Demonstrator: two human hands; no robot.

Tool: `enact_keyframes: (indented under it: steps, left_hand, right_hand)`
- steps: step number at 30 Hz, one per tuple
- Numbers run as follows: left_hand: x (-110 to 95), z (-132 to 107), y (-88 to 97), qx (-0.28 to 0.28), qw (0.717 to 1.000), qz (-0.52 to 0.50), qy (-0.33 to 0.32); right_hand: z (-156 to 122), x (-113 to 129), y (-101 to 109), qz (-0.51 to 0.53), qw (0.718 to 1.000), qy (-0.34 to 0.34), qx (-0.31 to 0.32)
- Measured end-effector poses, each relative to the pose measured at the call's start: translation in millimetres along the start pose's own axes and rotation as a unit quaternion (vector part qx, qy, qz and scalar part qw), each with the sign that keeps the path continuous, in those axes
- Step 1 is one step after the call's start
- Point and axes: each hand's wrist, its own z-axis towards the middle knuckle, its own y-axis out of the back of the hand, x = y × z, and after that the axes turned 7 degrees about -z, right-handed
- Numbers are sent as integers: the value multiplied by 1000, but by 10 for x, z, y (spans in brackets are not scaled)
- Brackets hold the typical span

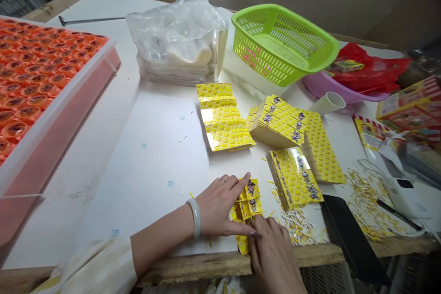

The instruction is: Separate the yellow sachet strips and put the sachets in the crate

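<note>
A small yellow printed card piece with cartoon figures and raised folds lies near the table's front edge. My left hand rests over its left side, index finger stretched along the top and thumb spread toward my right hand. My right hand is closed at the lower part of the card, its fingertips partly hidden. Right of my hands stands a stack of yellow printed cards. Behind it are a thicker stack and a long yellow sheet. A creased yellow sheet lies farther back.
A tray of orange-capped containers fills the left. A clear plastic bag, green basket, purple basin with a red bag and paper cup stand behind. A black phone-like slab overhangs the front edge near scraps.
</note>
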Motion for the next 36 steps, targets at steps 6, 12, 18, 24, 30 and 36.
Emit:
enact_keyframes:
  steps: [6,12,18,24,30,36]
  left_hand:
    - [-33,-39,-83,-5,999,13,32]
    - [-22,-23,59,44,998,15,41]
    - [-265,-194,71,-84,993,64,54]
    - [-267,-108,-204,-81,985,142,46]
    - [-80,-149,-244,-95,969,224,-52]
    - [-25,-256,-263,-97,973,203,-50]
  right_hand:
    - [-22,-359,503,102,988,113,-8]
    - [442,-509,552,77,978,193,-31]
    - [692,-524,457,105,975,190,48]
    - [647,-649,569,146,961,216,87]
    - [617,-607,481,127,969,206,39]
    - [582,-638,447,102,969,222,40]
